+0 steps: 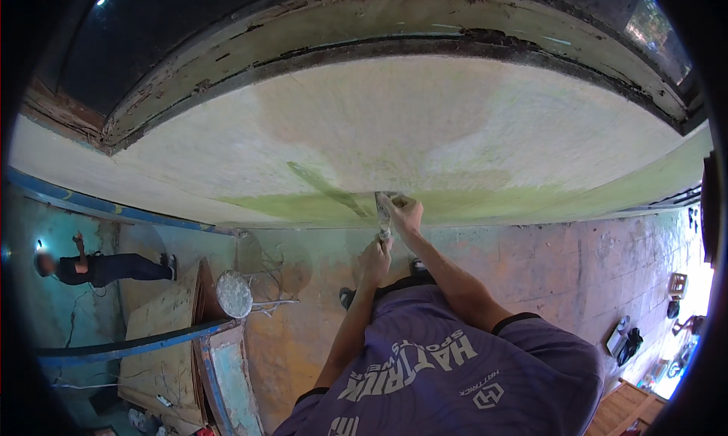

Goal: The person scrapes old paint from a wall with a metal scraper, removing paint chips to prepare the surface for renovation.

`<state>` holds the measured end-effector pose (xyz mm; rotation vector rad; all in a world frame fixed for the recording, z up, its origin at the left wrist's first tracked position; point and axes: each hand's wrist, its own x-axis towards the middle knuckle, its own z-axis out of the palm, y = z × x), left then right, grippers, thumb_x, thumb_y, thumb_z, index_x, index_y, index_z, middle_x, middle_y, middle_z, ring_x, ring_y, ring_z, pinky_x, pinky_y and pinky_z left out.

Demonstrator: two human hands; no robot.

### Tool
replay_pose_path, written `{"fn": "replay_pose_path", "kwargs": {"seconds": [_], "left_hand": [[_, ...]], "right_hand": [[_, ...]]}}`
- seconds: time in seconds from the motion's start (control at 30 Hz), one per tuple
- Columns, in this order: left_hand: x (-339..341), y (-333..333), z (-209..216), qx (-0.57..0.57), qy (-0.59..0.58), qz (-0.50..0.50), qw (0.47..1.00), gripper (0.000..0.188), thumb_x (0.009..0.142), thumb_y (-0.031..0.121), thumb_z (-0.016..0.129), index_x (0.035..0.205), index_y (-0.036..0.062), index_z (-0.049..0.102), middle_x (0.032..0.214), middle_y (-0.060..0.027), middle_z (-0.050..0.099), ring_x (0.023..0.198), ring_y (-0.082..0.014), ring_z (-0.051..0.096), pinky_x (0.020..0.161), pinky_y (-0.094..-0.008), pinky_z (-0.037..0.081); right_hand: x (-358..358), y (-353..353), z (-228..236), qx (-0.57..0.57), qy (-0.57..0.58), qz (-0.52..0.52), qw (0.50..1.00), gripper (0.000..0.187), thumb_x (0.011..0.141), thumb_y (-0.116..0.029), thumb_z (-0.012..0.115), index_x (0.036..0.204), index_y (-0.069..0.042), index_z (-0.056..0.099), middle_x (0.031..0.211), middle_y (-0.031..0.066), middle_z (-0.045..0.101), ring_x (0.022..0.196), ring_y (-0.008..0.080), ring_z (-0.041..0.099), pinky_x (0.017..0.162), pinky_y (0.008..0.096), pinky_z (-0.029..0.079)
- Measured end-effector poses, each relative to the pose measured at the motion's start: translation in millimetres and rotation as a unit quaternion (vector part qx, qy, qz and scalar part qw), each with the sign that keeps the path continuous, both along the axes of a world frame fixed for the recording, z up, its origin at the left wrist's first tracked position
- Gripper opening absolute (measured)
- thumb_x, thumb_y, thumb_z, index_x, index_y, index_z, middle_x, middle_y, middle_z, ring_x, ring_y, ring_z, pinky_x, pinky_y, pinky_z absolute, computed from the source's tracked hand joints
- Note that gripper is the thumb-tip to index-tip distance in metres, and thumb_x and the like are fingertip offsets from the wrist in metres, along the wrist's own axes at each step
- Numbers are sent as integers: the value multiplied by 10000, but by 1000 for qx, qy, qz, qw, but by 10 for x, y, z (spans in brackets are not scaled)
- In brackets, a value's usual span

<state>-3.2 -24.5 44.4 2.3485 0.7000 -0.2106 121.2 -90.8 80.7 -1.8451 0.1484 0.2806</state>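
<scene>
In front of my body, my left hand (374, 260) is closed around the lower end of a scraper (384, 222) with a worn, whitish-smeared surface. My right hand (406, 211) is higher up, its fingers pinched at the blade end. The scraper's top edge meets the wall (364, 125) or lies very close to it, at a light green band (296, 204). Above that band the wall is pale, with a large greyish-beige patch in the middle. A darker green streak (326, 187) slants down toward the scraper. My right fingers partly cover the blade.
A weathered window frame (394, 38) runs above the wall. At left, a round-topped stool (234, 294) stands beside wooden boards (163, 322) and a blue-edged frame (136, 350). Another person (106, 268) stands at far left. A wooden crate (677, 286) and other items are at right.
</scene>
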Motion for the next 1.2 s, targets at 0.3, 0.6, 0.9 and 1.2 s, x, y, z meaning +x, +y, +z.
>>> {"fn": "replay_pose_path", "kwargs": {"seconds": [0.3,0.6,0.9,1.2], "left_hand": [[-146,117,-383,51,27,-9,998,451,979,432,363,1083,46,569,917,-230,666,863,-424,634,760,-522,475],[-63,36,-279,36,35,-22,999,446,975,429,361,1092,61,583,925,-221,665,877,-426,629,770,-522,475],[50,-62,-87,33,2,-25,999,459,969,457,384,1042,48,579,917,-228,664,862,-431,630,749,-522,474],[178,-167,123,34,3,-16,999,449,967,453,379,1078,73,589,922,-208,668,872,-418,634,748,-533,472]], "right_hand": [[-65,93,-211,34,5,-1,999,402,749,-337,800,661,28,656,567,9,582,546,64,480,515,271,405],[-4,-41,-126,38,22,-15,999,400,742,-333,808,633,14,642,552,-7,562,536,66,468,495,275,392],[4,-122,-117,68,29,-32,997,409,725,-343,818,633,19,653,561,1,577,538,74,488,512,277,408],[78,-180,201,88,15,-24,996,397,752,-344,791,703,38,694,579,30,619,554,77,520,540,284,445]]}}
